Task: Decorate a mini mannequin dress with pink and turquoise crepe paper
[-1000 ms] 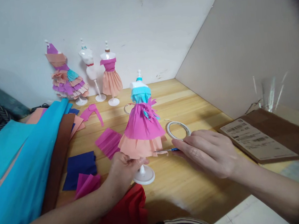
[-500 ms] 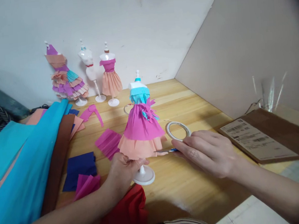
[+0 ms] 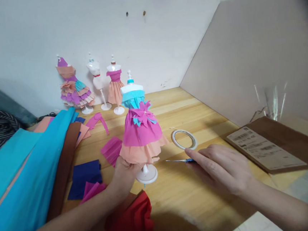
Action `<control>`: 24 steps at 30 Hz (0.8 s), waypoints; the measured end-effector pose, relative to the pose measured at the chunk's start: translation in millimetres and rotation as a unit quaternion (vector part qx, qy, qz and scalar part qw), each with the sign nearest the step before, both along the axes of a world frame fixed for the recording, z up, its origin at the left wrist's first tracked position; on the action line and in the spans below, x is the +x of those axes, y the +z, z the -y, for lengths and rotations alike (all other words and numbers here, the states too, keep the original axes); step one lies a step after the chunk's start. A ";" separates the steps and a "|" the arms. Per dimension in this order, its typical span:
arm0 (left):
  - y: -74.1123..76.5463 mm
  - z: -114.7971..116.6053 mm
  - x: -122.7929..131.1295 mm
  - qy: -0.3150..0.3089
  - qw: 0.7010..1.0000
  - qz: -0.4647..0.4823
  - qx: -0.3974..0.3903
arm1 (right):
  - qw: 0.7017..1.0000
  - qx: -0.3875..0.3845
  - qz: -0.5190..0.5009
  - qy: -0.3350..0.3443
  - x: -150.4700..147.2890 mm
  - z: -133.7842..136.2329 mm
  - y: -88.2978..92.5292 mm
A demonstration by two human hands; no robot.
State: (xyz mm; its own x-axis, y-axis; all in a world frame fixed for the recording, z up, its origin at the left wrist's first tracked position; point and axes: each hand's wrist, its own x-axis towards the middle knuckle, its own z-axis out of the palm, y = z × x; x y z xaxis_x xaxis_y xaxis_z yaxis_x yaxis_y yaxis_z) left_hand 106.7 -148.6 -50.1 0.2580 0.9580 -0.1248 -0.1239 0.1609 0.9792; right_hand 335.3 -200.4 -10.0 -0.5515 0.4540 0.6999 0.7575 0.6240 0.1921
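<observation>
A small white dress form (image 3: 132,88) wears a turquoise top, a magenta overskirt and a peach underskirt, with a magenta and turquoise flower at its waist. Under the peach hem, my left hand (image 3: 125,177) is closed around the stand, its fingertips partly hidden by the skirt. The round base (image 3: 148,175) seems slightly raised off the tabletop. My right hand (image 3: 221,165) grips blue-handled scissors (image 3: 178,161), blades pointing left, a short gap away from the hem. Its fingers hide most of the handles. A white tape roll (image 3: 174,139) lies just beyond that hand.
Three dress forms stand along the wall, including one in a ruffled dress (image 3: 76,95). Turquoise crepe paper (image 3: 46,153), a navy piece (image 3: 85,177) and red paper (image 3: 131,221) lie on the left and front. A cardboard package (image 3: 281,147) sits on the right.
The dress form has turned, so its flower now faces me, and it has shifted left in view. The scissors have come away from the hem toward the right.
</observation>
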 end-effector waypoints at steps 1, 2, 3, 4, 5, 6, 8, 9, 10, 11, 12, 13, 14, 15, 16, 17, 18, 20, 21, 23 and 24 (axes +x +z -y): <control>-0.6 -1.5 -0.5 0.005 1.000 -0.004 0.008 | 0.999 -0.038 -0.033 -0.002 -0.5 1.2 0.8; -1.2 -2.7 -1.3 0.012 1.000 -0.012 0.016 | 0.991 -0.107 -0.077 -0.006 -0.9 2.4 2.7; -1.6 -3.5 -2.3 0.017 0.999 -0.023 0.023 | 0.971 -0.203 -0.127 -0.010 -1.3 3.6 5.5; -1.8 -3.8 -3.4 0.020 0.999 -0.038 0.027 | 0.933 -0.314 -0.175 -0.012 -1.7 4.6 9.2; -1.7 -3.7 -4.6 0.024 0.998 -0.055 0.030 | 0.880 -0.423 -0.218 -0.008 -2.2 5.4 13.4; -1.3 -3.2 -5.6 0.030 0.996 -0.072 0.033 | 0.821 -0.514 -0.250 -0.002 -2.7 5.8 17.8; 0.1 -1.8 -7.1 0.042 0.993 -0.103 0.038 | 0.719 -0.633 -0.286 0.018 -3.7 5.7 26.0; 0.8 -1.1 -7.6 0.045 0.991 -0.118 0.040 | 0.683 -0.668 -0.295 0.029 -4.2 5.1 29.3; 1.5 -0.5 -7.9 0.048 0.989 -0.132 0.043 | 0.656 -0.692 -0.299 0.033 -4.5 4.4 31.9; 2.0 0.1 -8.1 0.047 0.987 -0.144 0.047 | 0.637 -0.709 -0.301 0.035 -4.5 3.6 33.9; 2.3 0.5 -8.2 0.042 0.986 -0.155 0.052 | 0.626 -0.718 -0.304 0.035 -4.2 2.8 35.2; 2.5 1.0 -8.3 0.034 0.984 -0.163 0.057 | 0.619 -0.721 -0.308 0.033 -3.6 2.1 36.2; 2.6 1.5 -8.4 0.025 0.983 -0.169 0.061 | 0.614 -0.723 -0.315 0.027 -2.9 1.5 36.9; 2.7 2.2 -8.5 0.015 0.982 -0.173 0.067 | 0.607 -0.726 -0.323 0.017 -2.1 1.0 37.7; 2.9 2.9 -8.6 0.007 0.981 -0.178 0.072 | 0.597 -0.731 -0.331 0.006 -1.6 0.7 38.6; 3.4 3.8 -8.6 0.003 0.980 -0.185 0.074 | 0.585 -0.737 -0.338 -0.007 -1.3 0.4 39.8; 4.2 4.7 -8.5 0.003 0.978 -0.194 0.075 | 0.571 -0.745 -0.344 -0.022 -1.6 0.1 41.4; 7.0 6.6 -8.2 0.011 0.975 -0.208 0.076 | 0.545 -0.760 -0.351 -0.044 -3.5 -0.4 44.9; 8.9 7.4 -8.0 0.015 0.974 -0.212 0.076 | 0.536 -0.765 -0.354 -0.052 -5.0 -0.8 46.5; 13.6 8.7 -7.6 0.026 0.973 -0.215 0.079 | 0.528 -0.768 -0.357 -0.065 -8.2 -1.4 49.0; 16.2 9.2 -7.4 0.032 0.972 -0.219 0.081 | 0.527 -0.767 -0.357 -0.073 -9.6 -1.6 49.6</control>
State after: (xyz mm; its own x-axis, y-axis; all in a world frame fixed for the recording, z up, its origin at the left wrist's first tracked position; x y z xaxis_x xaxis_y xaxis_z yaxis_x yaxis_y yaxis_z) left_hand 99.3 -157.8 -34.0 0.1537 0.9865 -0.0565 0.3060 0.0068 0.9520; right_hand 325.6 -198.8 39.6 -0.2773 0.7893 -0.5478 0.3553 -0.4455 -0.8217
